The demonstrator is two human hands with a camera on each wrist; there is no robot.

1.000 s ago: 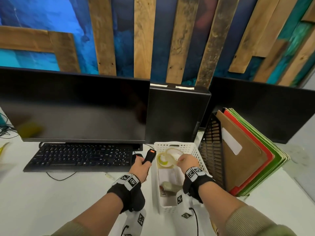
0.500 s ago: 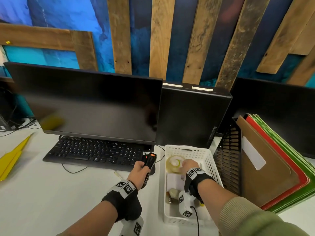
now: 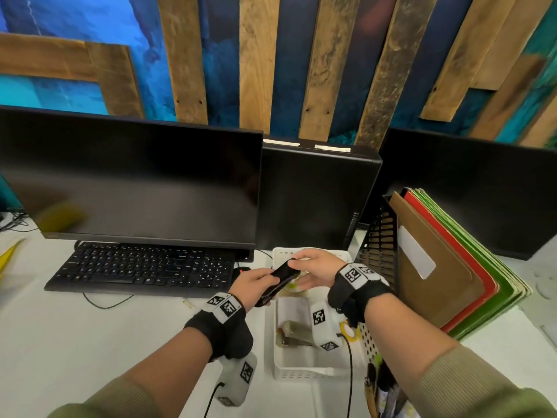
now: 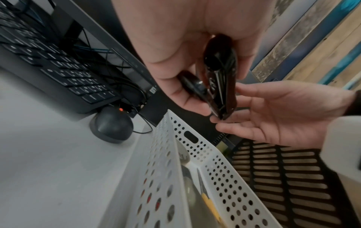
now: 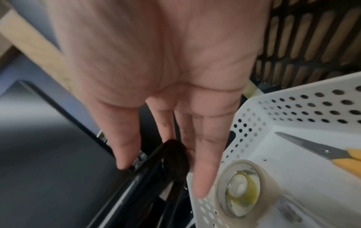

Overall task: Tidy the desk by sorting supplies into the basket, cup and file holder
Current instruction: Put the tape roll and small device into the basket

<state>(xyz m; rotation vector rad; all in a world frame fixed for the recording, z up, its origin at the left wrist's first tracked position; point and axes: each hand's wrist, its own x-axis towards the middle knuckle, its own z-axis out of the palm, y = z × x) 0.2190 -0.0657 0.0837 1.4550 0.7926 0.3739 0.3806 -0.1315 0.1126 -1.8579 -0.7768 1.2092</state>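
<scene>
Left wrist view shows my left hand (image 4: pixel 175 50) curled around a glossy black hard-plastic stapler (image 4: pixel 218 74), holding it in the air just above the far rim of the white perforated plastic basket (image 4: pixel 197 154), while my right hand (image 4: pixel 283 112) has straight, relaxed fingers (image 5: pixel 203 162) that touch its front tip without closing on it. I judge the stapler stiff, rather heavy and smooth, maybe slippery, so the thick middle body is the best place to hold, not the hinged jaw.

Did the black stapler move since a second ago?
Yes. The black stapler, held by the left hand, went right, from beside the white perforated basket to over its rim.
</scene>
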